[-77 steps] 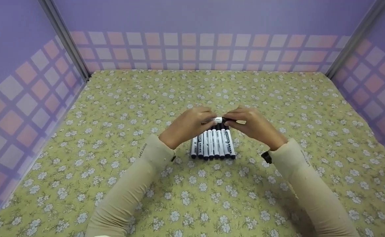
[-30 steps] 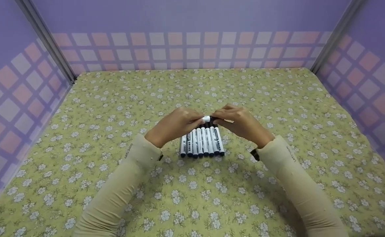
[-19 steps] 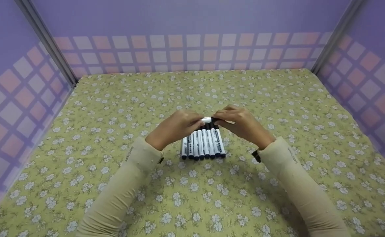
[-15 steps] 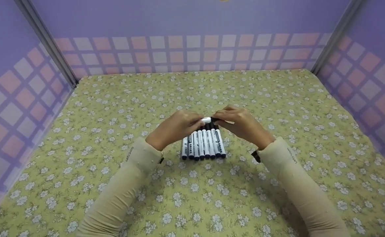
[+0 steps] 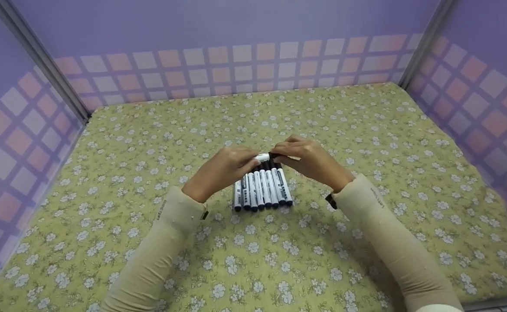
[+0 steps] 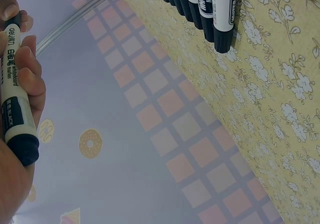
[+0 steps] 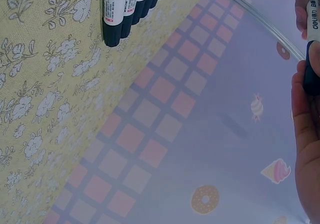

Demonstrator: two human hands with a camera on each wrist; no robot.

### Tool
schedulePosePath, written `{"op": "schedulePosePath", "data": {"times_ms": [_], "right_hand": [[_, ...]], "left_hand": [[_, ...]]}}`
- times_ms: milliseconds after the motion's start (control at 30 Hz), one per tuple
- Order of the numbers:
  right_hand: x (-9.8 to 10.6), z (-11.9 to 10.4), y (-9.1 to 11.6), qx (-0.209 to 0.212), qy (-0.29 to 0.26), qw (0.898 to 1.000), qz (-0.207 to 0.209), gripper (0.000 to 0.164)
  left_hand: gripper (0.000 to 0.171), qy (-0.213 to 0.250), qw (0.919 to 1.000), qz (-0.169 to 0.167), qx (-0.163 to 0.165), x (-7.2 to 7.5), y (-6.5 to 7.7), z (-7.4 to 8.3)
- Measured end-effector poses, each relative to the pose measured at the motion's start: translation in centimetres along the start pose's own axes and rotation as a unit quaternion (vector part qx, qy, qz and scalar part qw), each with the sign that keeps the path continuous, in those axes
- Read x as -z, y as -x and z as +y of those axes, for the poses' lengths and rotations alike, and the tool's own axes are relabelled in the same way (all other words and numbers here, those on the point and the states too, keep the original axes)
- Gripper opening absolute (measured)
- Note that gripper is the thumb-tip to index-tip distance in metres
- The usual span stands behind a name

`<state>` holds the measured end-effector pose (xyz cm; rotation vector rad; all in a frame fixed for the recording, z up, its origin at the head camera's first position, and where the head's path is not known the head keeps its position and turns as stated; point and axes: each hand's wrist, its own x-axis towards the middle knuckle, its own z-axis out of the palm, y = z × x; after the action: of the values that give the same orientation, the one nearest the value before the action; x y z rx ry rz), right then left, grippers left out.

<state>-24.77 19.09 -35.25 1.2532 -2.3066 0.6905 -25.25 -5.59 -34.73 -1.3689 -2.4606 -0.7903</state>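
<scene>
Above a row of markers, both hands share one whiteboard marker [image 5: 262,157], held roughly level. My left hand [image 5: 220,171] grips its white barrel; in the left wrist view the printed marker [image 6: 16,89] lies along the palm, its dark end toward the wrist. My right hand [image 5: 312,161] pinches the black cap at the other end, and the right wrist view shows that dark cap [image 7: 312,77] between thumb and fingers. Cap and barrel meet with no gap showing. Several white markers [image 5: 263,190] with dark ends lie side by side beneath, their far ends partly hidden by the hands.
A yellow floral cloth [image 5: 184,268] covers the table. Purple walls with a pink and white checked band [image 5: 253,65] enclose the back and sides, with grey corner posts [image 5: 40,60] at left and right.
The head view has shifted and tilted a little, so everything sits further left. Both hands keep hold of the marker; less of its black cap shows beside the right fingers than 2.6 seconds ago.
</scene>
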Motion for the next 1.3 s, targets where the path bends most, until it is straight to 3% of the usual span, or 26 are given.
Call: {"op": "schedulePosePath", "data": {"times_ms": [567, 1300], "right_hand": [[-0.12, 0.35, 0.09, -0.006, -0.014, 1.0, 0.0, 0.023], [0.26, 0.56, 0.18, -0.021, -0.013, 1.0, -0.011, 0.025]], "left_hand": [[0.025, -0.013, 0.9997, 0.003, 0.021, 0.15, 0.64, -0.16], [0.023, -0.012, 0.9998, 0.01, 0.012, 0.39, 0.65, -0.43]]}}
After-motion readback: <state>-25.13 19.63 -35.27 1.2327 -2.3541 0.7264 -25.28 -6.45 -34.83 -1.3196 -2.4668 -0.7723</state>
